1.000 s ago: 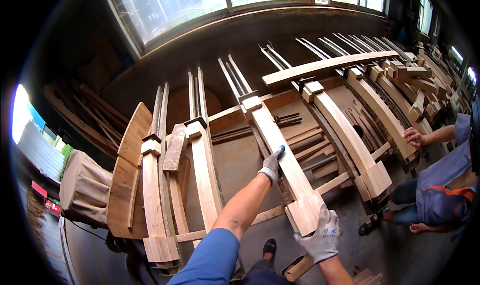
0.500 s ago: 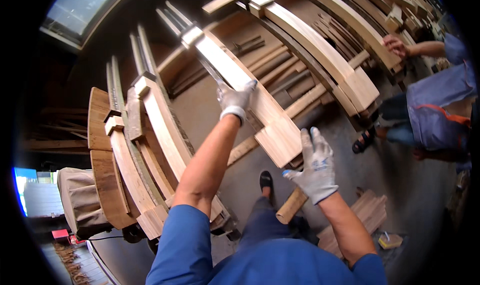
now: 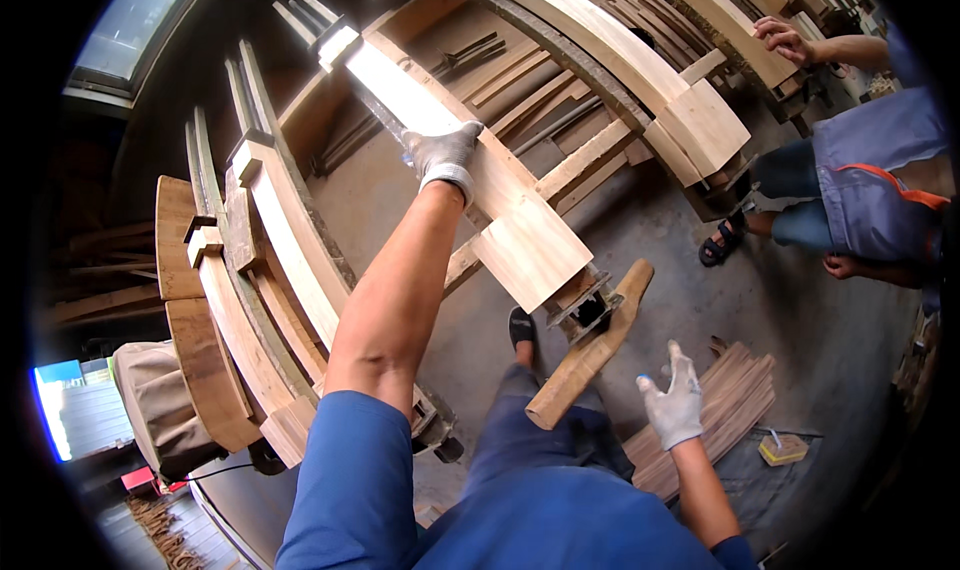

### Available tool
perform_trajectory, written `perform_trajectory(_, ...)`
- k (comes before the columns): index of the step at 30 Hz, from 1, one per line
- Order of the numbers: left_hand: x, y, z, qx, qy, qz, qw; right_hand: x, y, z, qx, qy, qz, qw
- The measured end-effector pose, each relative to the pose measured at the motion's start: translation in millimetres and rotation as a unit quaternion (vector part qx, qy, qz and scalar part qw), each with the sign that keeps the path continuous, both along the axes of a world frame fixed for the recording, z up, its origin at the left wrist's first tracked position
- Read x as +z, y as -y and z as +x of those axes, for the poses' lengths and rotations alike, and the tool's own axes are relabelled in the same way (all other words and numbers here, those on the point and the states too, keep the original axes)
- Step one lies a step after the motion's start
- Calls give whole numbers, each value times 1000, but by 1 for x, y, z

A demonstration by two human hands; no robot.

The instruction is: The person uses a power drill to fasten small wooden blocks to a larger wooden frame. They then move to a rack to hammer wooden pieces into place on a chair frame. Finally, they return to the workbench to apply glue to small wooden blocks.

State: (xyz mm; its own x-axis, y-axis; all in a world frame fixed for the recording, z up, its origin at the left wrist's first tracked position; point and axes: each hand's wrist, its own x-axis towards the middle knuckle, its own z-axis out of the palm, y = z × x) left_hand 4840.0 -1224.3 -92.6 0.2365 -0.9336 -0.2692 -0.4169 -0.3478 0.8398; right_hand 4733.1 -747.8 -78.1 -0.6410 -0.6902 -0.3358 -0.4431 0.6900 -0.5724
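Note:
My left hand [image 3: 441,158], in a grey-white work glove, is wrapped across a long pale wooden board [image 3: 500,185], thumb over one edge and fingers toward the other. The board lies in a long metal bar clamp [image 3: 583,305], with a small wood block [image 3: 337,46] under the clamp's far jaw. A wider wood piece [image 3: 533,250] forms the board's near end. Across the clamp's near screw end sits a rough wooden handle [image 3: 590,350]. My right hand [image 3: 674,400], gloved too, hangs in the air right of that handle, fingers apart, holding nothing.
More clamped curved boards stand left [image 3: 285,230] and right [image 3: 610,45]. Wooden crossbars [image 3: 590,165] run beneath. Stacked planks [image 3: 730,400] and a yellow sponge-like block [image 3: 783,450] lie on the floor. At right, a co-worker [image 3: 880,170] rests a hand on another board.
My right hand has moved down and away from the board's near end, uncovering the clamp screw and wooden handle. My left hand stays on the board. The whole view has shifted slightly.

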Motion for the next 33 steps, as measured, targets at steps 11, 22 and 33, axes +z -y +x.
perform_trajectory(11,9,-9,-4,2,92,-14,996,-29,17,0,81,-39,-12,996)
perform_trajectory(22,14,-2,0,-6,26,24,999,-55,65,-40,85,-40,21,995)
perform_trajectory(33,4,-1,0,12,55,-11,998,-61,64,-33,86,-30,41,995)
